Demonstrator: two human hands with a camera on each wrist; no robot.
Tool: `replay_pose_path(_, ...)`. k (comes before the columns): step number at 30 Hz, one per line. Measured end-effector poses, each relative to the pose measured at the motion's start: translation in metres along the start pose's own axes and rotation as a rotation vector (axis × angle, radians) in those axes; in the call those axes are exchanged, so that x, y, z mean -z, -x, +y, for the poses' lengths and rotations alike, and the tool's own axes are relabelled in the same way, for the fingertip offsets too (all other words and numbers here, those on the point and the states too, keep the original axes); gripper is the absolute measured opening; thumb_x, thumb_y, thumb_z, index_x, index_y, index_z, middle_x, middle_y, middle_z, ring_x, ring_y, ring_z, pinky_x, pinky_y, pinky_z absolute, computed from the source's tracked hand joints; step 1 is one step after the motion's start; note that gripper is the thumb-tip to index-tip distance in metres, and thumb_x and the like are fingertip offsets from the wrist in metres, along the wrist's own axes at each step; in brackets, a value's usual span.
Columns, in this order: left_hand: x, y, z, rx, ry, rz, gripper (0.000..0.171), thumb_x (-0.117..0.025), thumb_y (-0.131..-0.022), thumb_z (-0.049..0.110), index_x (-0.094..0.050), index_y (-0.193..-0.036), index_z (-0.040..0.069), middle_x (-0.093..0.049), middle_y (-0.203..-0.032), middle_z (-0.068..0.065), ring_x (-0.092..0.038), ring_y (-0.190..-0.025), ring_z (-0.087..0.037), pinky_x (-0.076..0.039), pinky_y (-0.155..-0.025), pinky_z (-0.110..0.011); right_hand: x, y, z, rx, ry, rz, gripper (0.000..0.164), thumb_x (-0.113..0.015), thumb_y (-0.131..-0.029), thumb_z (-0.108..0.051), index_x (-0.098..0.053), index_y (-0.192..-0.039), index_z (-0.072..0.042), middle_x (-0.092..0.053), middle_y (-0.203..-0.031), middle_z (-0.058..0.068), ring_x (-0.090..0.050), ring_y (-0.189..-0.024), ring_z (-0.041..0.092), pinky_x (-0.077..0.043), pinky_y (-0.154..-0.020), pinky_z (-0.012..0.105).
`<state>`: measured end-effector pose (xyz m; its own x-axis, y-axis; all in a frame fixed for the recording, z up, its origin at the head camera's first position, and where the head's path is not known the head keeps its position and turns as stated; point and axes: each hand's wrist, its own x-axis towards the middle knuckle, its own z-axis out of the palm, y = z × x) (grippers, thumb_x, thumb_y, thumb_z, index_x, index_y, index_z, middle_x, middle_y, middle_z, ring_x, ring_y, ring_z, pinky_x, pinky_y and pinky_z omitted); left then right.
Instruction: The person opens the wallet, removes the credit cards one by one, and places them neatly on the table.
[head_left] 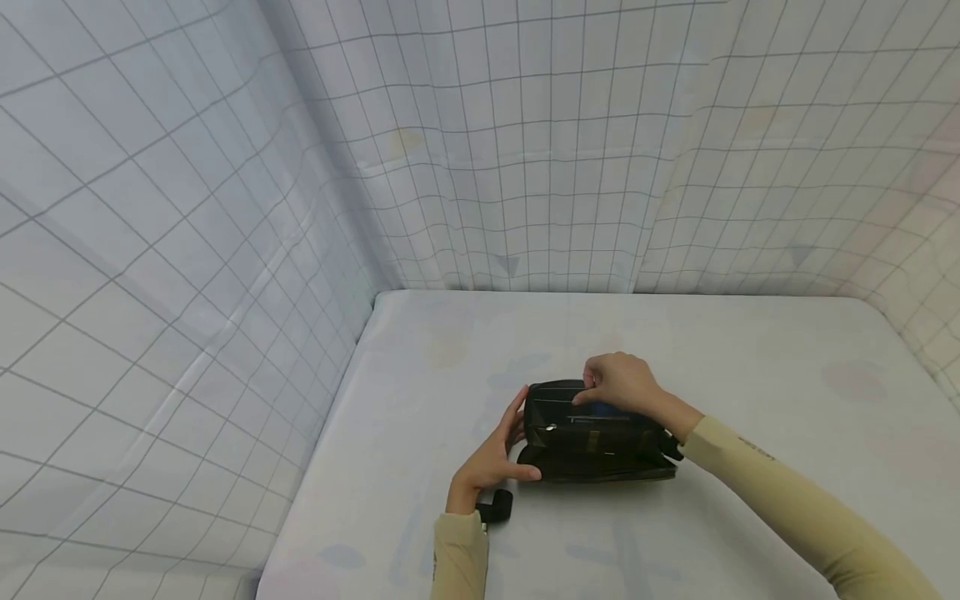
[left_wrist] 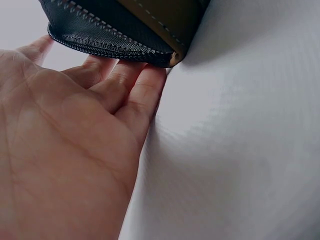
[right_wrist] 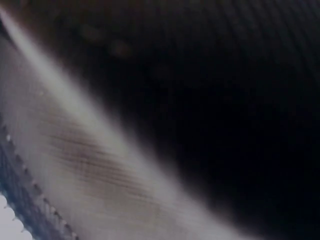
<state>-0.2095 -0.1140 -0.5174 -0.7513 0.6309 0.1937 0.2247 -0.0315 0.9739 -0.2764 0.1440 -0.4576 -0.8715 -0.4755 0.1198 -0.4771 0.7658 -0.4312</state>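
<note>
- My left hand rested against the left end of the black bag, thumb and fingers spread and relaxed, not clenched; only my left wrist camera showed the zipper and stitched brown panel close up.
- The bag lay on the white table, its mouth gaping; only the head view took in a blue patch inside, partly covered.
- My right hand bent over the opening; with some fingertips hidden, I couldn't tell whether they grasped anything.
- My right wrist camera gave mostly dark blur.
</note>
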Motion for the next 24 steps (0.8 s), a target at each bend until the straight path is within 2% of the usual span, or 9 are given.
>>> replay_pose_path(11, 0.000, -0.001, 0.000, -0.005, -0.003, 0.003, 0.120, -0.082, -0.074, 0.038, 0.004, -0.152, 0.007, -0.026, -0.147, -0.024, -0.033, -0.131, -0.036, -0.025, -0.107, -0.053, 0.004, 0.002, 0.006, 0.071, -0.071, -0.030, 0.033, -0.080, -0.075, -0.038, -0.054, -0.065, -0.020, -0.046, -0.057, -0.011, -0.039, -0.049, 0.009, -0.032, -0.049, 0.027)
replay_pose_path(19, 0.000, 0.000, 0.000, 0.002, -0.015, -0.006, 0.116, -0.081, -0.076, 0.037, 0.003, -0.153, 0.016, -0.026, -0.148, -0.023, -0.033, -0.132, -0.033, -0.025, -0.108, -0.051, 0.004, 0.003, 0.011, 0.135, -0.094, -0.062, 0.027, -0.077, -0.079, -0.034, -0.055, -0.068, -0.024, -0.047, -0.059, -0.014, -0.040, -0.050, 0.007, -0.032, -0.048, 0.026)
replay_pose_path(24, 0.000, 0.001, 0.001, -0.010, -0.017, -0.015, 0.113, -0.080, -0.077, 0.036, 0.000, -0.153, 0.010, -0.026, -0.148, -0.023, -0.032, -0.132, -0.035, -0.024, -0.108, -0.052, 0.005, 0.003, 0.009, 0.155, -0.113, -0.082, 0.026, -0.077, -0.080, -0.033, -0.054, -0.070, -0.024, -0.046, -0.060, -0.014, -0.040, -0.050, 0.007, -0.033, -0.049, 0.026)
